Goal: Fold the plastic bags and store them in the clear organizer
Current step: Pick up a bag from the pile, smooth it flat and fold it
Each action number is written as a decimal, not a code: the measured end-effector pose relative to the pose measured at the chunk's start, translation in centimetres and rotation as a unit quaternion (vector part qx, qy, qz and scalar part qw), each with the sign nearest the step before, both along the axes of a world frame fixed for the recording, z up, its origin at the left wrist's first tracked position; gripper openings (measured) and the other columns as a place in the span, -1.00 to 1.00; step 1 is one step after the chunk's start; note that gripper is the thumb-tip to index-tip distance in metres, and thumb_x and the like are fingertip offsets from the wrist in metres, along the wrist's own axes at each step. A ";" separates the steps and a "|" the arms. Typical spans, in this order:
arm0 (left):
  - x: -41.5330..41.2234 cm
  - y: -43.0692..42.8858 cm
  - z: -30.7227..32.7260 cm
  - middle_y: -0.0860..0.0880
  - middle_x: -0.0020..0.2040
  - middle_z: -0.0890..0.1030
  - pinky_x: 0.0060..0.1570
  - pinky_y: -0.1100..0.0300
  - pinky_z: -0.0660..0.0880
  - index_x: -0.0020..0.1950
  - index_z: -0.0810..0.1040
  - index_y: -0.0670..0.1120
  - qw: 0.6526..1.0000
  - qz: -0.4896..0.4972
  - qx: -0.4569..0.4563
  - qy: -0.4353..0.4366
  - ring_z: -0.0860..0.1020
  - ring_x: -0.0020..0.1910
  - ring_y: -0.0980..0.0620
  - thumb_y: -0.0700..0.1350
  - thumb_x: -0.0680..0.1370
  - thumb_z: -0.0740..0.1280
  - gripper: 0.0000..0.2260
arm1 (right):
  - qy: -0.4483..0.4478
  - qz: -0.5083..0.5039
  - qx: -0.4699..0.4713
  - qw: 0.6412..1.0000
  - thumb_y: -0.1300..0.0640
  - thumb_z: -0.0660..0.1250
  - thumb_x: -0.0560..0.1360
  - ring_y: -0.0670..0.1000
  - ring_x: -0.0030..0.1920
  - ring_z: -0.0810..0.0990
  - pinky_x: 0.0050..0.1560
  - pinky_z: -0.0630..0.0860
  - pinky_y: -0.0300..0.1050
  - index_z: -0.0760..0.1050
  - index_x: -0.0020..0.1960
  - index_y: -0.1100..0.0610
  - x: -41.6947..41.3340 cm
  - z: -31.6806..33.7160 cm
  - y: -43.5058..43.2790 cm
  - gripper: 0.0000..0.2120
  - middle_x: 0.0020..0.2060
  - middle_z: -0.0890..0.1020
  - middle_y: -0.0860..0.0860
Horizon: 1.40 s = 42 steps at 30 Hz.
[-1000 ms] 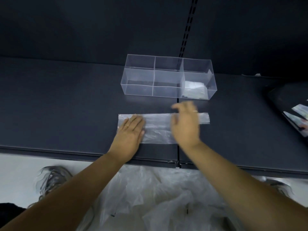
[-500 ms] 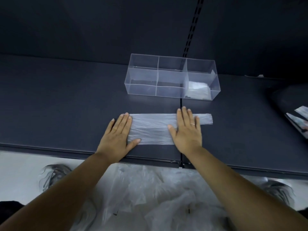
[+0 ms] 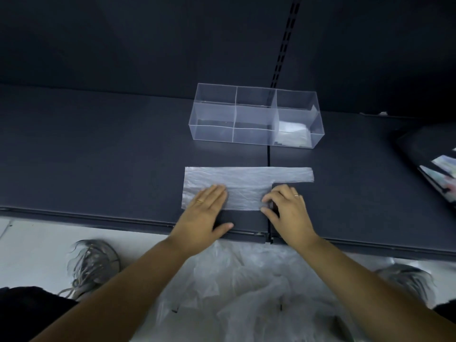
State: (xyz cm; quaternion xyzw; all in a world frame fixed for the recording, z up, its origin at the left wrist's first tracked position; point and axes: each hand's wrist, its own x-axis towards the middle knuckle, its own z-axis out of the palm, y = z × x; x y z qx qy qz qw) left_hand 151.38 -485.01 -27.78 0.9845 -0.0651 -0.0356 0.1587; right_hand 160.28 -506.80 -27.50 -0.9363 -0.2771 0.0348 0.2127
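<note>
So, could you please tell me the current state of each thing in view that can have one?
plastic bag: flattened into a strip on the shelf, handle end sticking out right.
left hand: flat, pressing the bag.
right hand: fingers curled, pinching the bag's right edge.
clear organizer: upright, open-topped; only right compartment filled.
folded bags: lying in that right compartment.
loose bags: crumpled, unfolded, below the shelf.

In front of you the dark shelf [image 3: 98, 156] carries the clear organizer [image 3: 214, 130] toward the back, with a folded bag [image 3: 293, 134] in its right compartment. A flattened plastic bag [image 3: 246, 178] lies near the front edge, and a dark flat object [image 3: 429, 156] sits at your far right.
</note>
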 end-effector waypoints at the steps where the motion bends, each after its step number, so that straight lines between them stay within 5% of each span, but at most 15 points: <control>1: 0.0 -0.6 -0.4 -0.01 0.58 -0.01 0.44 0.28 -0.33 0.57 0.01 -0.10 1.000 0.005 -0.005 0.012 -0.12 0.54 0.09 0.24 0.57 0.17 -0.29 | 0.004 -0.009 0.003 1.000 0.19 0.45 0.43 0.11 -0.03 0.49 -0.01 0.36 -0.05 0.58 -0.10 0.14 0.2 0.1 0.1 -0.93 -0.07 0.52 0.03; 4: 0.4 -1.4 -1.2 0.02 0.57 0.03 0.49 0.23 -0.20 0.57 0.04 -0.08 0.999 0.048 -0.020 0.009 -0.03 0.55 0.08 0.26 0.55 0.17 -0.29 | 0.035 -0.003 -0.019 0.999 0.22 0.35 0.51 0.08 0.01 0.46 0.04 0.33 -0.07 0.53 -0.15 0.13 1.0 0.2 0.7 -0.94 -0.07 0.50 0.01; 7: 1.0 -1.9 -0.6 -0.04 0.48 0.33 0.45 0.13 0.13 0.48 0.32 -0.13 0.996 0.078 -0.021 -0.033 0.29 0.46 0.00 0.09 0.56 0.30 -0.46 | 0.124 -0.020 0.016 0.992 0.22 0.30 0.55 0.04 0.04 0.45 0.12 0.36 -0.07 0.54 -0.13 0.14 1.9 1.4 0.5 -0.91 -0.08 0.47 -0.03; 9: 1.5 -2.2 0.0 -0.11 0.23 0.60 0.20 0.04 0.48 0.21 0.60 -0.19 0.991 0.079 -0.013 -0.107 0.58 0.19 -0.08 -0.15 0.45 0.48 -0.65 | 0.184 -0.019 0.028 0.982 0.20 0.29 0.56 0.02 0.03 0.46 0.17 0.40 -0.04 0.54 -0.13 0.12 2.4 2.5 -0.3 -0.90 -0.09 0.45 -0.04; 12: 1.5 -3.0 0.5 -0.10 -0.07 0.71 -0.13 0.07 0.63 -0.09 0.70 -0.19 0.983 0.068 0.006 -0.170 0.68 -0.10 -0.08 -0.29 0.29 0.59 -0.77 | 0.122 -0.017 -0.042 0.992 0.05 0.35 0.52 0.04 0.17 0.44 0.26 0.33 -0.05 0.52 -0.04 0.06 2.7 3.7 -1.5 -0.91 0.04 0.43 -0.03; 15: 0.9 -3.9 0.6 -0.03 -0.18 0.69 -0.23 0.18 0.59 -0.19 0.67 -0.14 0.985 0.064 0.021 -0.158 0.67 -0.20 -0.03 -0.30 0.23 0.59 -0.77 | 0.045 0.030 -0.057 0.997 -0.28 0.40 0.34 -0.02 0.41 0.16 0.42 -0.01 -0.07 0.33 0.37 -0.01 1.3 4.7 -1.4 -0.30 0.38 0.26 -0.07; 17: 0.5 -4.7 0.9 0.01 -0.25 0.67 -0.29 0.20 0.56 -0.23 0.65 -0.12 0.988 0.069 0.022 -0.135 0.64 -0.27 -0.02 -0.31 0.22 0.56 -0.79 | 0.011 0.114 -0.097 0.989 -0.33 0.39 0.30 -0.04 0.46 0.10 0.47 -0.16 -0.04 0.21 0.47 -0.03 -0.2 4.2 -0.5 -0.15 0.46 0.21 -0.10; 20: 0.0 -5.0 1.6 0.02 -0.25 0.66 -0.21 0.17 0.53 -0.20 0.65 -0.09 0.992 0.077 0.026 -0.094 0.62 -0.26 -0.03 -0.25 0.34 0.49 -0.89 | 0.001 0.124 -0.105 0.987 -0.04 0.42 0.43 -0.03 0.38 0.33 0.46 -0.01 -0.08 0.43 0.32 0.01 -1.6 2.1 0.5 -0.51 0.34 0.41 -0.13; 23: -0.3 -3.4 1.7 -0.03 -0.19 0.67 -0.07 0.10 0.48 -0.12 0.65 -0.12 0.992 0.099 -0.062 -0.045 0.61 -0.17 -0.05 -0.16 0.55 0.32 -0.87 | 0.039 -0.016 0.089 0.995 0.24 0.41 0.45 0.00 0.03 0.60 0.17 0.42 -0.08 0.63 -0.10 0.12 -0.8 1.1 -0.1 -0.94 -0.02 0.67 -0.08; 27: -0.9 0.3 2.4 0.11 -0.19 0.70 -0.15 0.49 0.42 -0.10 0.72 -0.08 0.898 0.283 -0.336 0.032 0.57 -0.23 0.32 -0.14 0.52 0.41 -0.91 | 0.232 -0.161 0.233 0.931 0.24 0.40 0.48 -0.31 -0.18 0.59 -0.10 0.41 -0.52 0.61 -0.22 0.01 1.6 1.4 -1.2 -0.83 -0.21 0.66 -0.20; 30: -0.7 2.1 2.2 0.18 -0.29 0.67 -0.22 0.52 0.43 -0.19 0.69 0.02 0.815 0.378 -0.433 0.072 0.58 -0.28 0.29 -0.14 0.49 0.44 -0.91 | 0.276 -0.215 0.260 0.900 0.22 0.41 0.48 -0.17 -0.20 0.62 -0.08 0.46 -0.39 0.61 -0.24 0.05 3.0 1.1 -1.1 -0.85 -0.25 0.68 -0.10; 34: 0.4 3.3 1.7 0.01 -0.28 0.65 -0.24 0.35 0.56 -0.04 0.68 -0.21 0.760 0.470 -0.445 0.054 0.60 -0.28 0.09 -0.19 0.52 0.40 -0.89 | 0.277 -0.268 0.254 0.887 0.19 0.39 0.47 -0.03 -0.12 0.66 0.05 0.52 -0.20 0.60 -0.35 0.19 3.9 0.6 0.0 -0.78 -0.27 0.70 0.02; 38: 0.3 1.6 1.9 -0.11 -0.12 0.66 0.01 0.08 0.49 0.02 0.64 -0.18 0.835 0.498 -0.222 -0.073 0.58 -0.10 -0.13 -0.24 0.56 0.28 -0.85 | 0.252 -0.311 0.182 0.898 0.09 0.38 0.47 -0.07 -0.05 0.61 -0.09 0.43 -0.24 0.61 -0.31 0.14 4.5 0.6 0.8 -0.79 -0.16 0.69 -0.06; 40: 0.2 -0.6 2.1 -0.18 -0.01 0.63 0.06 0.03 0.43 0.06 0.62 -0.19 0.901 0.377 -0.102 -0.190 0.55 -0.03 -0.22 -0.29 0.54 0.25 -0.81 | 0.242 -0.319 0.156 0.903 0.07 0.39 0.49 0.00 -0.05 0.60 -0.02 0.47 -0.18 0.63 -0.20 0.16 4.7 0.8 1.1 -0.82 -0.16 0.66 -0.05; 42: 0.2 -3.1 1.4 -0.20 0.16 0.60 0.25 0.02 0.39 0.17 0.59 -0.21 0.957 0.201 -0.054 -0.202 0.55 0.14 -0.22 -0.22 0.53 0.26 -0.75 | 0.218 -0.311 0.115 0.918 0.05 0.37 0.50 0.09 -0.07 0.62 0.05 0.53 -0.03 0.62 -0.18 0.18 4.7 1.2 1.6 -0.79 -0.19 0.67 0.01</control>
